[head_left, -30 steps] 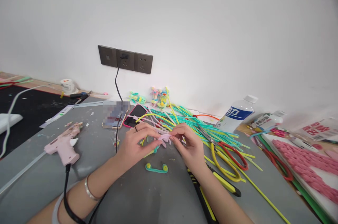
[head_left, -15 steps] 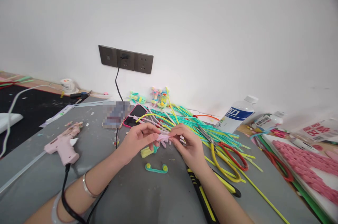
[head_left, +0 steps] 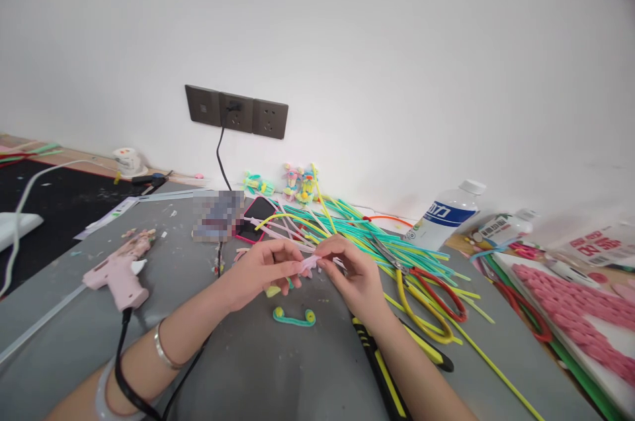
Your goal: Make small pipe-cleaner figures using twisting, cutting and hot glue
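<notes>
Between my two hands, just above the table, is a small bent piece of pale pink pipe cleaner (head_left: 309,263). My left hand (head_left: 268,270) pinches its left end between thumb and fingers. The right end is pinched by my right hand (head_left: 351,270). Partly hidden under my left fingers lies a yellow and teal pipe cleaner piece (head_left: 272,290). Nearer me, a teal strip with yellow coiled ends (head_left: 294,320) lies flat on the table. Past my hands spreads a loose bundle of teal and yellow pipe cleaners (head_left: 357,226).
A pink glue gun (head_left: 119,275) with a black cord lies at left. Scissors (head_left: 426,302) with red and yellow handles and a black-yellow cutter (head_left: 374,361) flank my right arm. Behind stand a white bottle (head_left: 441,216), a phone (head_left: 255,216) and small pipe cleaner figures (head_left: 300,184).
My left hand has shifted slightly right and down, covering more of the yellow and teal piece. The pale pink pipe cleaner is turned a little between my fingers.
</notes>
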Demonstrator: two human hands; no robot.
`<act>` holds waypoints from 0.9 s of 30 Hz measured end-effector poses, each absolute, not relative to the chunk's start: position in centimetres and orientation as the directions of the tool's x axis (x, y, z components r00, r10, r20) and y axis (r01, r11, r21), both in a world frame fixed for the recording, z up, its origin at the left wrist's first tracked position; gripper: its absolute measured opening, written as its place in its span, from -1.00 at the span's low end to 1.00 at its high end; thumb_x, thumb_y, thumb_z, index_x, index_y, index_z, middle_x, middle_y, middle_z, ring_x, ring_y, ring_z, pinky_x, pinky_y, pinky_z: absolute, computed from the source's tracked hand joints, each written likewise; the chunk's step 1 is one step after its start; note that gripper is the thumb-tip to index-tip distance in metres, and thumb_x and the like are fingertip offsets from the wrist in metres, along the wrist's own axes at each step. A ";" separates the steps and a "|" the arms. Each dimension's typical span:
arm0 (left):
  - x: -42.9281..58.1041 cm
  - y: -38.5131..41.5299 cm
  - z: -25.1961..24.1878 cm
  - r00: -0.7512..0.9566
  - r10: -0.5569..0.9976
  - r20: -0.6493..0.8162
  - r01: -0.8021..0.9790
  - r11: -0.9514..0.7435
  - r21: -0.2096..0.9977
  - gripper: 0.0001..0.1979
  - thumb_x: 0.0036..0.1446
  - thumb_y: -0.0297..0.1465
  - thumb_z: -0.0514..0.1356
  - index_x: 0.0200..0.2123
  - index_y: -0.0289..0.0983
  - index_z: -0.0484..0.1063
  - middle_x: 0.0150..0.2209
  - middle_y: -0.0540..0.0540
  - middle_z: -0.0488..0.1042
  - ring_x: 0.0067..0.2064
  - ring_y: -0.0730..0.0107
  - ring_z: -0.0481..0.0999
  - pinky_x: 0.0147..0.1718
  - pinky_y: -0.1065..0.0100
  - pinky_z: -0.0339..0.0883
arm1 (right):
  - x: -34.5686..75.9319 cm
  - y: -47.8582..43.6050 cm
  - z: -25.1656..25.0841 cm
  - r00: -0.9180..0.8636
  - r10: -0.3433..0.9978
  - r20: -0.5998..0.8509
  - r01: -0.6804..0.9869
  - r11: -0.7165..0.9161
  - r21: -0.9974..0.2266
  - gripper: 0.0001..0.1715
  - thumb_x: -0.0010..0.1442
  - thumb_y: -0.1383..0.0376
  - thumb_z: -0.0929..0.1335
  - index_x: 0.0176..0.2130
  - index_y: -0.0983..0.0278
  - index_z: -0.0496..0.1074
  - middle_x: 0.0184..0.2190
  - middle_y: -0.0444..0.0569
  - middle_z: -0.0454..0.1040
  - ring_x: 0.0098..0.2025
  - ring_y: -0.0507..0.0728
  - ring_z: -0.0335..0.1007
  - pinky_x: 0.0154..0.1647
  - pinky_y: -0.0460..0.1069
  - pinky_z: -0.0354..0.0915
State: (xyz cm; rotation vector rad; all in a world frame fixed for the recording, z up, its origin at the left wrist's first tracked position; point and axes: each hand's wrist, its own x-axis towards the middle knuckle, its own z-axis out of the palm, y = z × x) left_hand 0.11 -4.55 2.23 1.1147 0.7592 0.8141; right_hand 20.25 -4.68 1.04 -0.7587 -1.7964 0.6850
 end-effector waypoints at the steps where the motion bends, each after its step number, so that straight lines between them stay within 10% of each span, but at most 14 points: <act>1: 0.1 -4.5 2.1 0.490 0.865 -0.107 -0.157 0.208 0.965 -0.68 -0.01 -0.20 0.43 -0.38 -0.32 0.47 -0.46 -0.06 0.55 -0.52 0.52 0.45 -0.56 0.50 0.30 | 20.2 -4.7 1.0 -0.282 0.770 0.572 0.166 0.626 -0.762 -0.90 0.33 0.24 0.34 -0.23 0.20 0.46 -0.35 -0.01 0.50 -0.32 0.12 0.43 -0.32 0.02 0.37; 27: 0.5 -4.2 1.5 0.320 0.938 0.136 0.082 -0.170 0.982 -0.85 0.07 -0.30 0.28 -0.39 -0.28 0.49 -0.40 -0.05 0.52 -0.43 0.43 0.46 -0.51 0.46 0.33 | 18.9 -4.6 -0.1 -0.291 0.950 0.115 -0.071 0.098 -0.993 -0.63 0.14 0.03 0.47 -0.36 0.25 0.39 -0.47 -0.10 0.48 -0.39 0.07 0.41 -0.33 -0.03 0.35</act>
